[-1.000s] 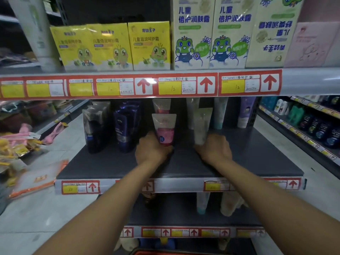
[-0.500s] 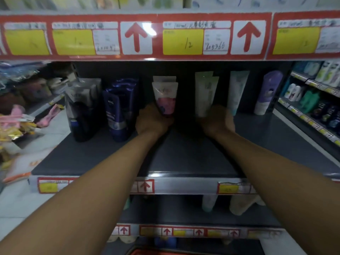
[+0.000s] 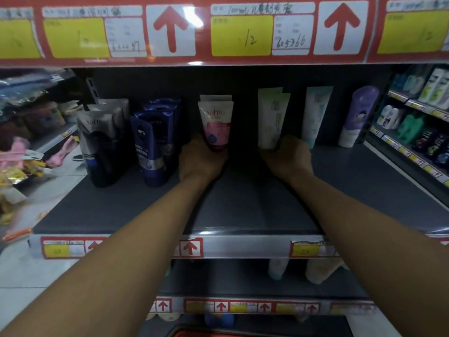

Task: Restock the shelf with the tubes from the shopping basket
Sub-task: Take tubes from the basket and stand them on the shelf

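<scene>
Both my arms reach deep over the dark grey shelf [image 3: 243,215]. My left hand [image 3: 200,162] grips the bottom of an upright pink and white tube [image 3: 215,124], which stands just in front of another tube of the same kind. My right hand [image 3: 289,159] curls round the base of an upright pale green tube [image 3: 273,117], with a second pale green tube close behind it. A red strip at the very bottom edge is the shopping basket [image 3: 206,333], mostly out of view.
Grey-black tubes [image 3: 97,144] and dark blue tubes [image 3: 151,144] stand to the left of my hands. A teal-white tube [image 3: 315,115] and a purple bottle [image 3: 357,115] stand to the right. The price-tag rail [image 3: 218,32] of the upper shelf hangs overhead. Lower shelves hold more tubes.
My head has come closer and lower to the shelf. Both hands have pushed their tubes further back, up against the tubes standing behind them.
</scene>
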A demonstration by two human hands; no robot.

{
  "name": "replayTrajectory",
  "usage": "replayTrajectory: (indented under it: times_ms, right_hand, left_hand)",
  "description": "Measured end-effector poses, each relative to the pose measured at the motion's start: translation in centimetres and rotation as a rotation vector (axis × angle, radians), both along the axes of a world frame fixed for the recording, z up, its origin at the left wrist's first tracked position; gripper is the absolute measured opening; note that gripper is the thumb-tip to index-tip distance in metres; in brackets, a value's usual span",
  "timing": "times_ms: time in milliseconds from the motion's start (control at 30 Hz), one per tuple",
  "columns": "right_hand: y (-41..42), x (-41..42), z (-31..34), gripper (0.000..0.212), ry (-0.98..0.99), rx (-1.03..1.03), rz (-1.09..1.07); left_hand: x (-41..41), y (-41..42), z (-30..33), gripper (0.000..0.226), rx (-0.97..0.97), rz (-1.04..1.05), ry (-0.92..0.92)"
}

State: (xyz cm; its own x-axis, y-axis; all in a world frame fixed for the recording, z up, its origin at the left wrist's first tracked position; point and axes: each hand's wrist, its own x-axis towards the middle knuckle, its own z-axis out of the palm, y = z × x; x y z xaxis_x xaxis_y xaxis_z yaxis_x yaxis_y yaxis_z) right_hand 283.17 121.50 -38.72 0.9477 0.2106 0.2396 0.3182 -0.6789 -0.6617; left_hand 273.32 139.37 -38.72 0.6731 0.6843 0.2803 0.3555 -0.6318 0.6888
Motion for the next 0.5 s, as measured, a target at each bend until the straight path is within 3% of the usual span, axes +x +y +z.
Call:
replayTrajectory:
  times_ms: [500]
  right_hand:
    - [0.4, 1.2, -0.4, 0.053, 0.001, 0.003, 0.012]
  left_hand:
    - [0.4, 0.6, -0.5, 0.059, -0.009, -0.004, -0.039]
